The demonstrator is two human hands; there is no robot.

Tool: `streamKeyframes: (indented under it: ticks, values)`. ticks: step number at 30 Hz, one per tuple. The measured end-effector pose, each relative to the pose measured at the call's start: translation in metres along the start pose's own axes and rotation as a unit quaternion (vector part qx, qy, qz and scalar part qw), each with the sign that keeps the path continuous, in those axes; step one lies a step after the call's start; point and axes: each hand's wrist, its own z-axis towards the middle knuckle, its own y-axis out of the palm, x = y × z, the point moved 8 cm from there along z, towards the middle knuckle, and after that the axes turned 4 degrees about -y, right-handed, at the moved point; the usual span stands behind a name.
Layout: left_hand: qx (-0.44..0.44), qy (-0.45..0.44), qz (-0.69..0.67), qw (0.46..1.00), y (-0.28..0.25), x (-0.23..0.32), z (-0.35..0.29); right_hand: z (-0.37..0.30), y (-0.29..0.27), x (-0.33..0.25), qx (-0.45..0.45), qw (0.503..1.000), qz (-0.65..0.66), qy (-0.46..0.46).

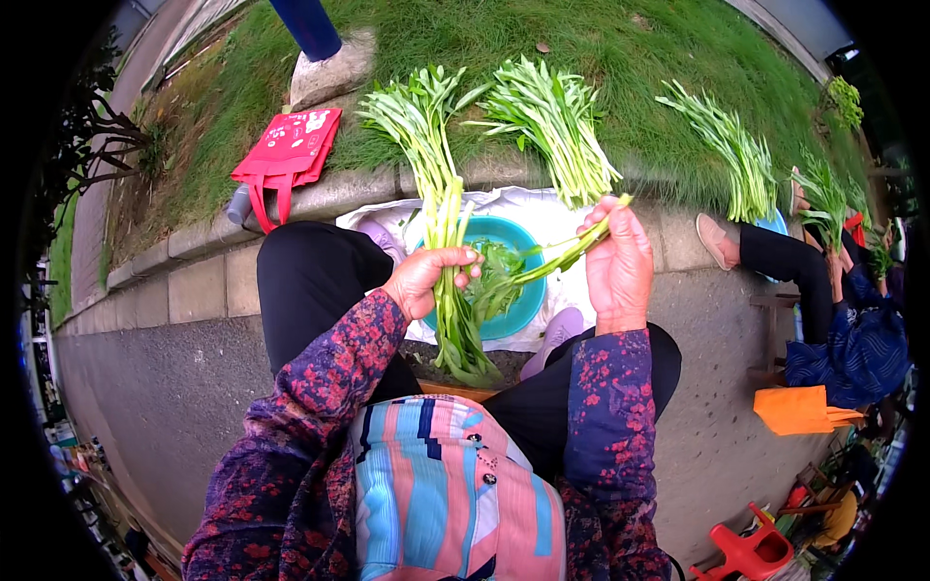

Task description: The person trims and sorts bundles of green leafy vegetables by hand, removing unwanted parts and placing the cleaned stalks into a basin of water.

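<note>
My left hand (pixel 426 281) is closed round a bunch of water spinach (pixel 455 334), its pale stems pointing away from me and its leaves hanging toward my lap. In my right hand (pixel 620 271) a few green stems (pixel 572 254) are pinched near their cut ends, close to the fingertips. Their leafy ends reach left to beside the bunch. Under both hands stands a turquoise basin (pixel 533 305) with loose green leaves (pixel 501 266) in it. The basin rests on a white sheet (pixel 570 300) between my feet.
Beyond the basin, leafy bundles (pixel 552 126) lie along the stone curb (pixel 339 198) and grass. A red bag (pixel 291 150) sits at left, below a blue post (pixel 307 29). On the right, another person (pixel 838 339) sits handling greens, near an orange bag (pixel 799 412) and a red stool (pixel 751 552).
</note>
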Motion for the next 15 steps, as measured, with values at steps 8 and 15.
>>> streamKeyframes:
  ticks: [8,15]
  values:
    - [0.035,0.072,-0.120,0.990,-0.028,0.022,-0.013,0.004,-0.016,-0.028,0.034,0.995,0.092,-0.035]
    - [0.084,0.164,-0.011,0.983,-0.045,0.037,-0.014,0.002,-0.023,-0.016,0.065,0.994,0.087,0.006]
